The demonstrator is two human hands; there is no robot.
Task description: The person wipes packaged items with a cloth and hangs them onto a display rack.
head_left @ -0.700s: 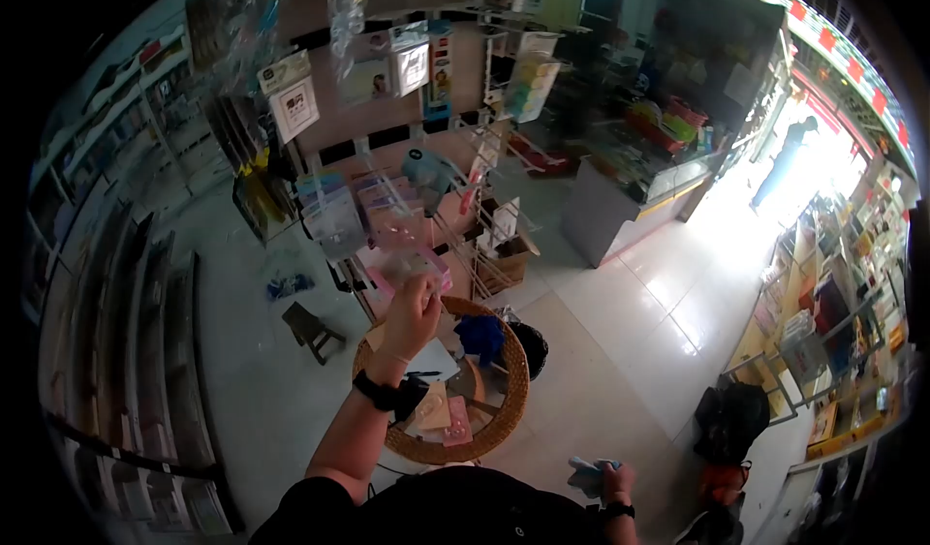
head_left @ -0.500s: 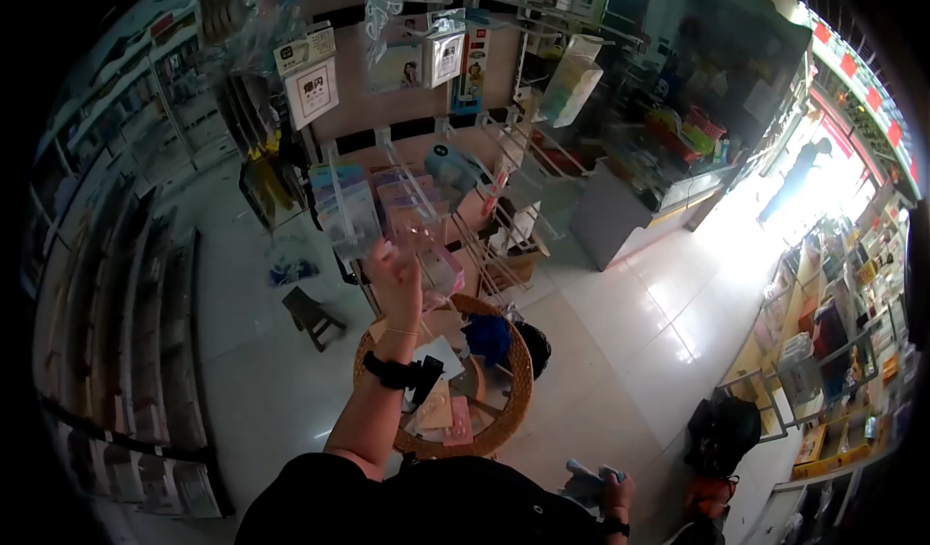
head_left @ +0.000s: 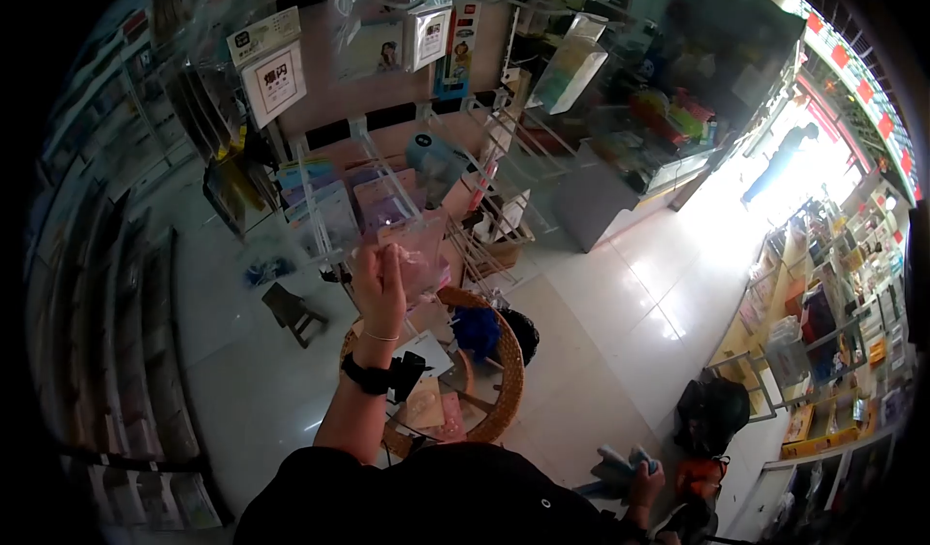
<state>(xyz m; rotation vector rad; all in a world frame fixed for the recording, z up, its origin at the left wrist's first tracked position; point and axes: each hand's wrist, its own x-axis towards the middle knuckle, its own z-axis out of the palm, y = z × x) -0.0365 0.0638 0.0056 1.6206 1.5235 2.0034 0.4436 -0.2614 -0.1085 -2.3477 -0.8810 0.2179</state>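
Observation:
My left hand (head_left: 378, 288) is raised at the front of the display rack, its fingers closed on the edge of a clear, pinkish plastic packet (head_left: 422, 256). Just behind it, purple and pink packets (head_left: 380, 196) and pale clear packets (head_left: 329, 218) hang on the rack's hooks. Low at my right side, my right hand (head_left: 646, 485) is wrapped around a light blue cloth (head_left: 613, 467). A round wicker-rimmed table (head_left: 513, 380) stands below my left forearm, with a dark blue cloth (head_left: 476, 334), a white sheet and flat pink and tan packs on it.
A small dark stool (head_left: 291, 312) stands on the floor to the left, near long shelving (head_left: 145, 351). A grey counter (head_left: 610, 201) is at the back right. A black bag (head_left: 712, 416) lies by the right-hand shelves. A person (head_left: 780, 162) is in the bright doorway.
My left hand has shifted slightly left and down, and the pinkish packet now shows more plainly beside its fingers. My right hand has moved right with the blue cloth. The view has shifted slightly.

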